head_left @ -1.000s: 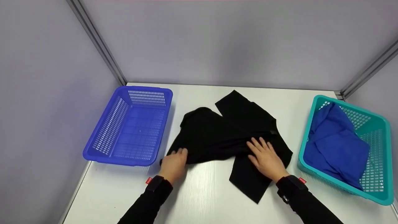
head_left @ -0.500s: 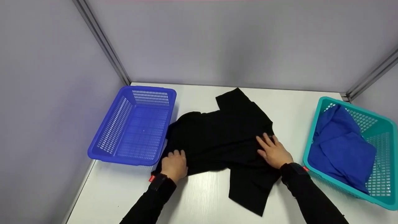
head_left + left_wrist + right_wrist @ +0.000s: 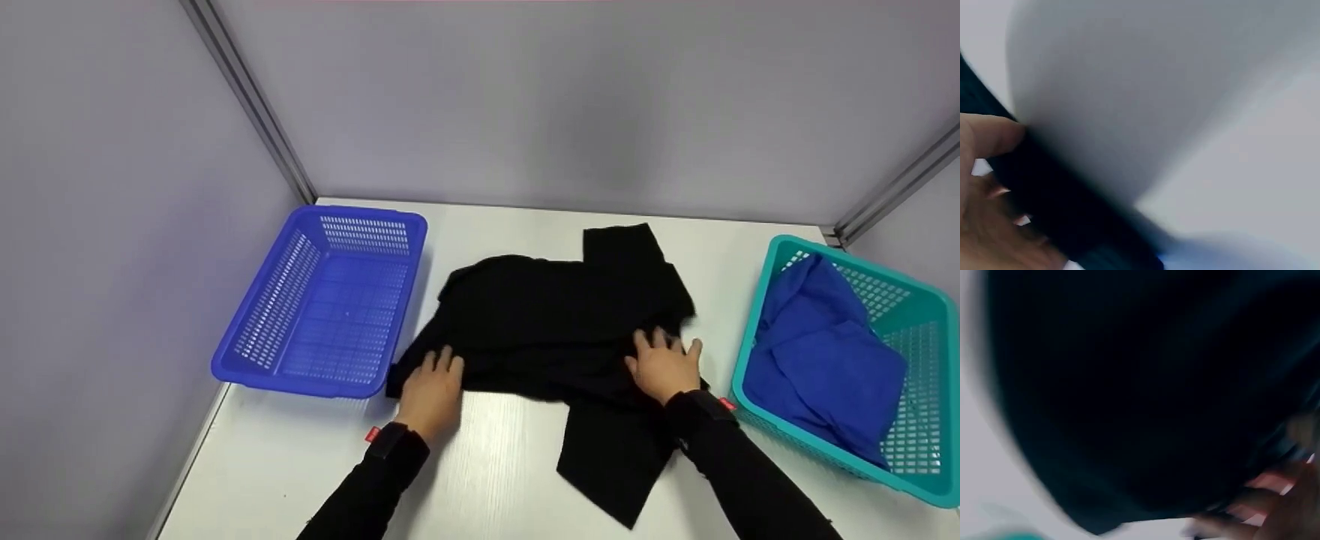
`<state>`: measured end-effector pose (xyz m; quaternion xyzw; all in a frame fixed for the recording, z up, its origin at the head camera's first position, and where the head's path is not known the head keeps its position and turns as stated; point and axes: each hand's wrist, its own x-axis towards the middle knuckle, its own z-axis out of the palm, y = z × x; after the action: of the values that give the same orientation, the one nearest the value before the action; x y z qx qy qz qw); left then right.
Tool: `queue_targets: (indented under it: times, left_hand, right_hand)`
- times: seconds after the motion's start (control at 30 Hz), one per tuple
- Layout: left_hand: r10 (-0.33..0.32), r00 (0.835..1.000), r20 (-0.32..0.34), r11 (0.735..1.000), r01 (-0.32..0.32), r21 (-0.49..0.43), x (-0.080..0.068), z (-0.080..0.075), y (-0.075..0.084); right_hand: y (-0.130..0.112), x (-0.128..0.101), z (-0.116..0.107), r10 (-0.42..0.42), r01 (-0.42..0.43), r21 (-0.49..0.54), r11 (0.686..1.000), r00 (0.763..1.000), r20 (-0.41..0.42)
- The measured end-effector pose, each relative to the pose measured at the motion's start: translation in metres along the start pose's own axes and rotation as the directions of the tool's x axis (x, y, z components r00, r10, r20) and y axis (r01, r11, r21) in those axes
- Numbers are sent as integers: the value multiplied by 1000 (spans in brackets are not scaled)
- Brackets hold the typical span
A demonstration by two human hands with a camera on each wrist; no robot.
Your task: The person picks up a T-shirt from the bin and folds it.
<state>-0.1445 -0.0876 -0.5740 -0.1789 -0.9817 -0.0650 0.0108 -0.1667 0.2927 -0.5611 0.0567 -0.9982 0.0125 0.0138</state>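
Note:
A black T-shirt (image 3: 555, 307) lies sideways, its short sleeves pointing to the far and near sides. The fabric is creased along the near half. My left hand (image 3: 433, 394) pinches the T-shirt's near left corner; in the left wrist view the thumb (image 3: 999, 134) presses on the dark edge, with the other fingers behind it. At the other end, my right hand (image 3: 666, 371) grips the shirt near the collar, fingers spread and bent into the cloth. In the right wrist view the dark cloth (image 3: 1129, 394) gathers at the fingers (image 3: 1269, 486), and much of that hand is out of frame.
A blue plastic basket (image 3: 322, 390) stands at the left, close to the shirt's left end. To the right is a teal basket (image 3: 825, 457) holding a blue garment (image 3: 832, 367). Grey panels (image 3: 525, 105) wall the white table (image 3: 487, 465) at the back and sides.
The T-shirt's left end has shifted away from the blue basket, and its far sleeve has swung right. My left hand has moved slightly forward; the right fingers have bent into the cloth.

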Motion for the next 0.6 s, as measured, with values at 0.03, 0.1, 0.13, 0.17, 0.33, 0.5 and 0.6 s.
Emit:
queue_targets:
  times: [0.03,0.1,0.13,0.17,0.33,0.5,0.6]
  left_hand:
    - [-32,999,-10,999,31,-10,1,0,-1]
    - [-78,996,-32,997,77,-23,5,0,-4]
    - [-93,995,-46,995,91,-32,8,0,-6]
    - [-103,993,-61,994,100,-43,11,-1,-7]
    - [-126,987,-105,989,117,-88,26,-3,-12]
    - [-76,996,-45,997,75,-31,41,1,-10]
    - [-19,999,-30,1000,20,15,46,7,-6]
  right_hand:
    - [0,-1,0,-9,9,42,999,1000,-7]
    - [-4,-5,-1,-72,78,111,991,996,-58]
    - [-6,-8,2,-137,151,131,980,984,-110]
    - [-9,-12,3,-208,228,137,964,967,-151]
    - [-24,-38,12,-447,443,222,868,894,-36]
    - [-18,-43,23,-305,290,193,937,951,55]
    - [-9,-36,27,-220,214,169,962,976,13]
